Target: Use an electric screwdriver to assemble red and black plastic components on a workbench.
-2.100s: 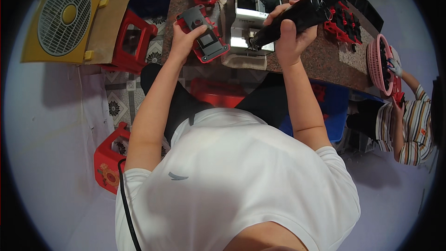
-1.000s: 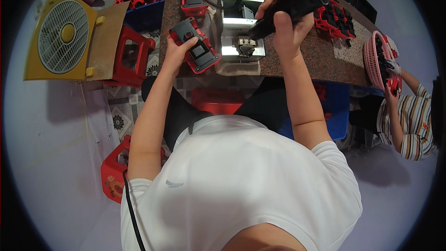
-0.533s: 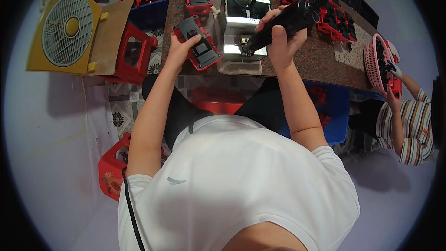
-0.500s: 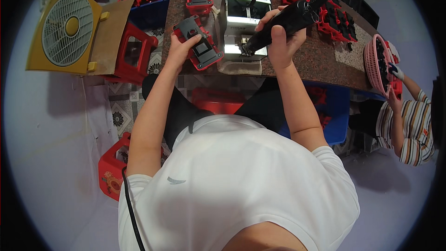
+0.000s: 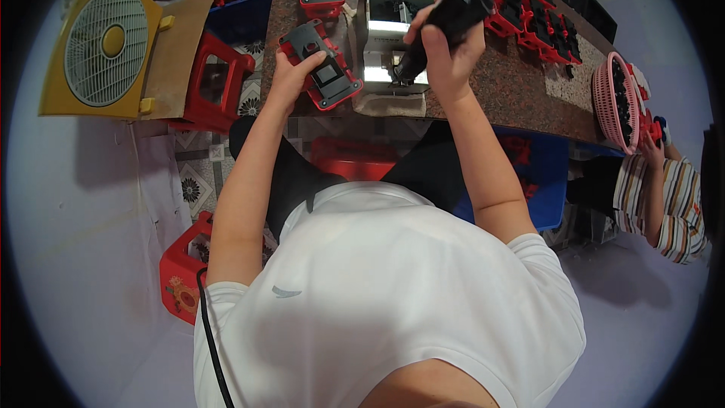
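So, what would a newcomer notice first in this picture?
Probably the two hands at the stone worktop: the left hand grips a red and black plastic part, and the right hand holds a black power tool pointing down. Next, the rows of red parts at the far right, and the yellow fan at the left.

a red-and-grey flat plastic part (image 5: 321,66) lies tilted at the granite bench's (image 5: 521,91) near edge, left of a slanted black power screwdriver (image 5: 445,19).
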{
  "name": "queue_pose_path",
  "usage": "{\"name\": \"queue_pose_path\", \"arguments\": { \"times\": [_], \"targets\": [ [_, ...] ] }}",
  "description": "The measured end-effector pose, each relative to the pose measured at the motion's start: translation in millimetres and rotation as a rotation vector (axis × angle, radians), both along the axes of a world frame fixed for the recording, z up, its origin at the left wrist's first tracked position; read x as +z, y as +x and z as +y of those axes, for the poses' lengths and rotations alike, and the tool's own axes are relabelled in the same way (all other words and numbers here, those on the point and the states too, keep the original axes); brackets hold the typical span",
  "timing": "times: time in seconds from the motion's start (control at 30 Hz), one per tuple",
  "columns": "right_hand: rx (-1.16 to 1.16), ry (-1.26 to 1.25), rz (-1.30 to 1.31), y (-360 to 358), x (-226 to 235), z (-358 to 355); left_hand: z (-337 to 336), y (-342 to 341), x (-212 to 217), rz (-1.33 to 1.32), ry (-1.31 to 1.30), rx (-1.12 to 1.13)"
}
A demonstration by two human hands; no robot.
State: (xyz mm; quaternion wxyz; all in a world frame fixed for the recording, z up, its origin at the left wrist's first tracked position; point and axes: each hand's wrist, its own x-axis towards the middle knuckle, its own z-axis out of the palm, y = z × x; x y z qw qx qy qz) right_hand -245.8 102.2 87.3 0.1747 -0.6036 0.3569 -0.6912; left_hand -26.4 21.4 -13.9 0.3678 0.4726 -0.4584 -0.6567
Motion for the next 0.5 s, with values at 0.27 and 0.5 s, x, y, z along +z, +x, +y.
{"name": "queue_pose_path", "arguments": {
  "times": [0.27,0.5],
  "targets": [
    [-0.008,-0.017,0.022,1,-1,2,-2,4,-11,-0.012,-0.054,-0.022],
    [0.033,0.169,-0.014,3,11,3,4,5,-4,0.034,-0.019,-0.012]
  ]
}}
